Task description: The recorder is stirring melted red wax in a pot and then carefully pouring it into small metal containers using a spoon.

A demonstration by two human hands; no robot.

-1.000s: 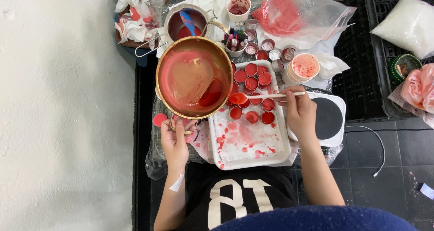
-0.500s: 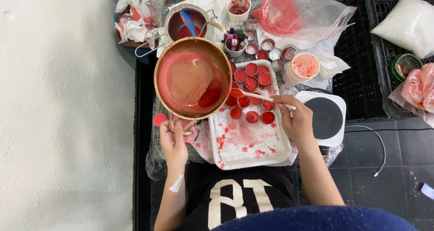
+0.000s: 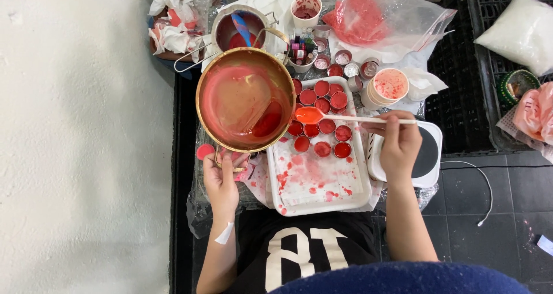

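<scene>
My left hand (image 3: 222,181) grips the handle of a brass pot (image 3: 245,98) tilted above the left edge of a white tray (image 3: 322,196); red liquid pools at the pot's lower right. My right hand (image 3: 398,144) holds a long white spoon (image 3: 351,119) level, its bowl full of red liquid just beside the pot's rim. Under the spoon, several small round tins (image 3: 322,127) filled with red stand in rows on the tray. The tray's paper lining is spattered red.
A second pot (image 3: 239,32) with a blue spatula sits behind. Empty small tins (image 3: 351,69), a stack of paper cups (image 3: 389,86), a plastic bag of red flakes (image 3: 368,12) and crumpled tissues (image 3: 175,23) lie at the back. A white scale (image 3: 426,156) is right of the tray; black crates (image 3: 461,69) stand further right.
The spoon has swung left from over the tins to the pot's rim and now carries red liquid. The pot has stayed tilted in my left hand.
</scene>
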